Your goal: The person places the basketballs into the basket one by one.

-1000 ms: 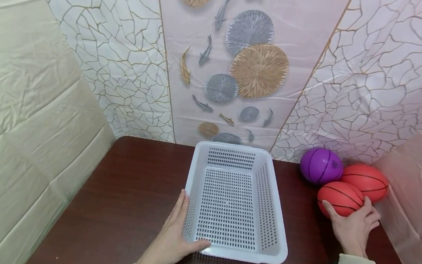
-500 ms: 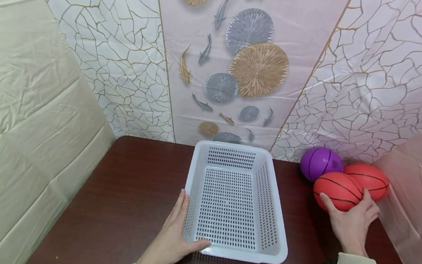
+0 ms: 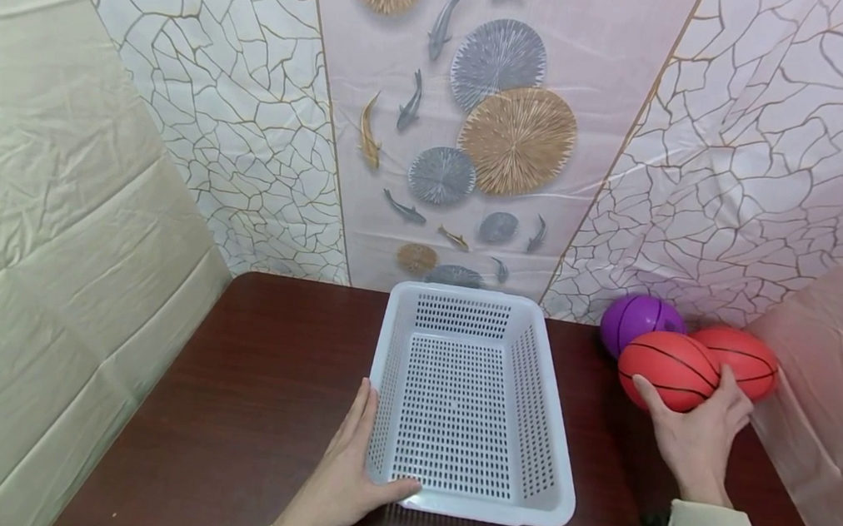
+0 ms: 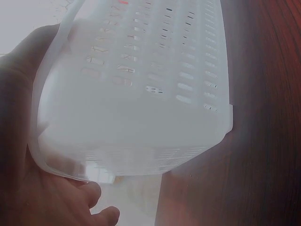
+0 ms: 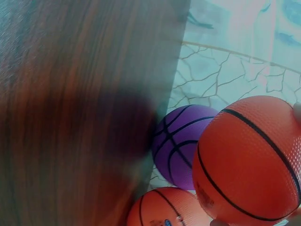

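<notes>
My left hand (image 3: 343, 473) rests at the near left corner of a white perforated plastic basket (image 3: 563, 476). Its fingers lie straight along the left side, and the thumb reaches over the front rim. In the left wrist view the basket wall (image 4: 108, 108) fills the middle, with fingertips (image 4: 94, 193) below the rim. At the right, my right hand (image 3: 702, 450) grips a red toy basketball (image 3: 668, 372) between thumb and fingers, raised off the tabletop. Behind it are a second red basketball (image 3: 744, 358) and a purple basketball (image 3: 628, 314), partly hidden by the held ball.
A dark wooden table (image 3: 251, 398) carries everything. Patterned cloth (image 3: 254, 115) hangs along the back edge, with a beige cloth (image 3: 53, 264) at the left and a pinkish one (image 3: 831, 399) at the right, close to the balls.
My right hand has lifted the held red basketball and shifted it slightly left and away from me, now covering part of the purple one. My left hand and the basket have stayed put.
</notes>
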{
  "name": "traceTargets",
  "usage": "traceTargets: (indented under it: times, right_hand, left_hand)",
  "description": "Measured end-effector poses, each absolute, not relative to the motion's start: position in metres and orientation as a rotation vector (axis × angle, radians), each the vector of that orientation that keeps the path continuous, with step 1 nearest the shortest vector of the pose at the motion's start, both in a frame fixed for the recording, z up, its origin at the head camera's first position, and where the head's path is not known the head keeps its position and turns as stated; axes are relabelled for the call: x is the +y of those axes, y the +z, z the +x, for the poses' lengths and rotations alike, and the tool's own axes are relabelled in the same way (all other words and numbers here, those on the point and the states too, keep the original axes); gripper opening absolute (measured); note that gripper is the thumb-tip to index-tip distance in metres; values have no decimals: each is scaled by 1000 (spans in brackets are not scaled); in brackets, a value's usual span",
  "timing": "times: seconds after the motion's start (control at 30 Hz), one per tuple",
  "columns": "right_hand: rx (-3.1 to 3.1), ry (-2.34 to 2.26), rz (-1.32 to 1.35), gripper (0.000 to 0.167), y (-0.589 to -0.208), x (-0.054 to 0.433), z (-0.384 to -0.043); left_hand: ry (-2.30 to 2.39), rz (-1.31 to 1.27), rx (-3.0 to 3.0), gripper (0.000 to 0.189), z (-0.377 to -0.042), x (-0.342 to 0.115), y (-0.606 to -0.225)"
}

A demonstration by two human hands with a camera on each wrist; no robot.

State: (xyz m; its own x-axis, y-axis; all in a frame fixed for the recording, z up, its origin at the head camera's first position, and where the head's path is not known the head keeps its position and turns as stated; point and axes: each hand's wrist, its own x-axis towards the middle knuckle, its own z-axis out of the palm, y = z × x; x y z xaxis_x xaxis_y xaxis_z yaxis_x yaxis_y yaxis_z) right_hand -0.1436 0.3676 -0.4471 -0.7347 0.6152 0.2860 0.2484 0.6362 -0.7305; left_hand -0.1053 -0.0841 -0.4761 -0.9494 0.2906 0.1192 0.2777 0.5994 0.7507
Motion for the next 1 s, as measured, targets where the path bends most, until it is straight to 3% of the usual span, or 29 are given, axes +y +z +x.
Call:
traceTargets:
  times: [0.6,1.0]
  right_hand:
    - [-2356,968,-532,111,-416,333,-155]
    - [-2420,904,-278,108,-396,302,-169]
  left_hand:
    - [1317,487,2787,127,-104,-84,-477]
    - [1320,503,2798,127,-106,-85,-478]
